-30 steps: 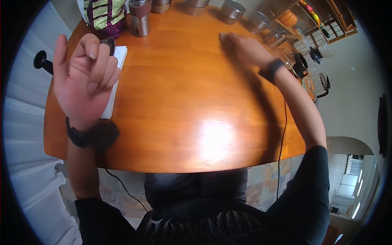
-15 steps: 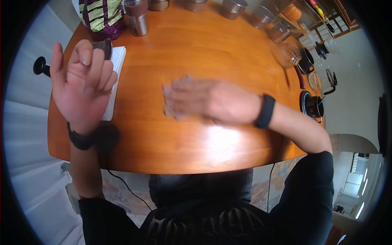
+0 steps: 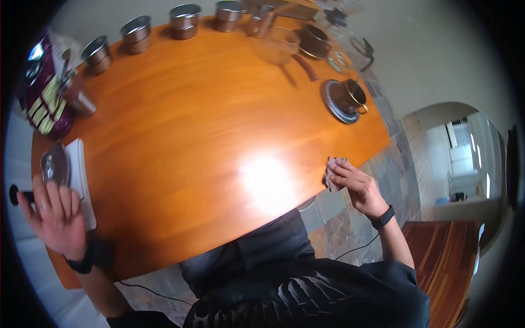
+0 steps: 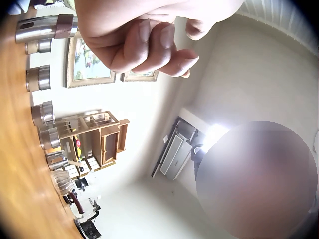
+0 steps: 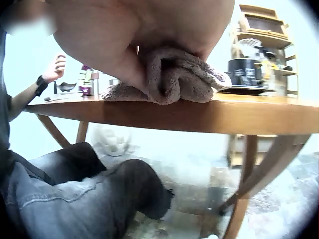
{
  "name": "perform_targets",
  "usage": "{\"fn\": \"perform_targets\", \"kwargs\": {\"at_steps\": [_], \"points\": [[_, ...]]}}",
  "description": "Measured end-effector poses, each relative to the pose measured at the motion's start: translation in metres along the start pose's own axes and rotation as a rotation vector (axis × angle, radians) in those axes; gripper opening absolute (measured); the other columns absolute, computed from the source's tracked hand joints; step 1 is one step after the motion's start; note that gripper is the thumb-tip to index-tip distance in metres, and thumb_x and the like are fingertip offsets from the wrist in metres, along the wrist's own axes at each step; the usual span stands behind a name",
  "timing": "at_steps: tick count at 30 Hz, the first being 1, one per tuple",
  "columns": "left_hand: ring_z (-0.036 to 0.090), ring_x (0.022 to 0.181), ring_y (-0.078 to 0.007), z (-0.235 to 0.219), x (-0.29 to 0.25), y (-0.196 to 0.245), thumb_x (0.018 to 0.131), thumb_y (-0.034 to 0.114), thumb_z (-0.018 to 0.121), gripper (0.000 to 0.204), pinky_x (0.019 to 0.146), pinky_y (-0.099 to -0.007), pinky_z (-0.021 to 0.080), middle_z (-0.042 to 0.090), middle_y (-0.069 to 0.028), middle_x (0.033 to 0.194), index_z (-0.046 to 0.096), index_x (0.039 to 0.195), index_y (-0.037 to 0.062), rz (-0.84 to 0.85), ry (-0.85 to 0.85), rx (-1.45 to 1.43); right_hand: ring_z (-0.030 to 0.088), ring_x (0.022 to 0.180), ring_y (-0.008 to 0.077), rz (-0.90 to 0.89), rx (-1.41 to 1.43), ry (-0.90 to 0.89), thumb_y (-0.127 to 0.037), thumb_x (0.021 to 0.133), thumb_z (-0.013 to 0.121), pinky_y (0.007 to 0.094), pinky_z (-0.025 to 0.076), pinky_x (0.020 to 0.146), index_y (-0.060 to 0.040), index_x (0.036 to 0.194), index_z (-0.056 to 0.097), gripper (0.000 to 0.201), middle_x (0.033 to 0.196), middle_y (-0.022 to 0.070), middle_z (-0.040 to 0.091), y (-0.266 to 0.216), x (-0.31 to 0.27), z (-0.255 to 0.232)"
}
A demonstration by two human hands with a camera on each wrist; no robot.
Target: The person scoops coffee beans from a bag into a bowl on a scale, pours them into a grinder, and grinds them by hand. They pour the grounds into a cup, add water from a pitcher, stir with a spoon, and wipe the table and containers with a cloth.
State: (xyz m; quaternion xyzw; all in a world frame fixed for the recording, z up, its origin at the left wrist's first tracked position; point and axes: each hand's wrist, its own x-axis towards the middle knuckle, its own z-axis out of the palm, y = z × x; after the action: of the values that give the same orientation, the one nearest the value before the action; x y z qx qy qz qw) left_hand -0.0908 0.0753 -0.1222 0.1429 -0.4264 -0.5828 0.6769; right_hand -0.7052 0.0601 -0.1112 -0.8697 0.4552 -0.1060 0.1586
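Observation:
My right hand grips a folded grey-brown cloth at the table's front right edge. In the right wrist view the cloth is bunched under the palm, its folds reaching over the rim of the wooden table. On the left, my left hand is held palm up, fingers loosely bent and holding nothing; the left wrist view shows those bent fingers too. Beside it lie a white flat slab and a dark, shiny bowl-shaped piece.
A dark cup stands on a saucer at the right. Several metal canisters line the back edge, with a glass vessel farther right. A purple bag and a tumbler stand at the left.
The right hand has swept the cloth from the far right to mid-table, then to the front right edge. The head view has turned right; the left hand keeps its pose.

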Motion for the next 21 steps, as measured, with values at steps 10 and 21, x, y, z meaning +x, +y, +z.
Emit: {"fn": "perform_targets", "kwargs": {"at_steps": [10,21], "points": [[0.026,0.049,-0.0101,0.008,0.002,-0.003,0.115,0.042,0.039,0.043,0.053,-0.0276,0.025,0.036,-0.0003,0.059,0.044,0.085,0.0110,-0.015,0.015,0.067,0.066,0.124,0.0182,0.468,0.236,0.388,0.015,0.096,0.053,0.0343,0.051,0.107,0.0027,0.130,0.069,0.040,0.133,0.0119,0.073,0.157,-0.029,-0.088],[0.023,0.050,-0.0107,-0.010,-0.004,0.001,0.114,0.036,0.042,0.036,0.055,-0.0285,0.024,0.034,-0.0011,0.066,0.043,0.088,0.0107,0.011,0.089,0.070,0.070,0.119,0.0300,0.366,-0.143,0.083,0.007,0.089,0.057,0.0369,0.051,0.105,-0.0096,0.134,0.070,0.050,0.130,0.0157,0.073,0.325,0.137,-0.107]]}}
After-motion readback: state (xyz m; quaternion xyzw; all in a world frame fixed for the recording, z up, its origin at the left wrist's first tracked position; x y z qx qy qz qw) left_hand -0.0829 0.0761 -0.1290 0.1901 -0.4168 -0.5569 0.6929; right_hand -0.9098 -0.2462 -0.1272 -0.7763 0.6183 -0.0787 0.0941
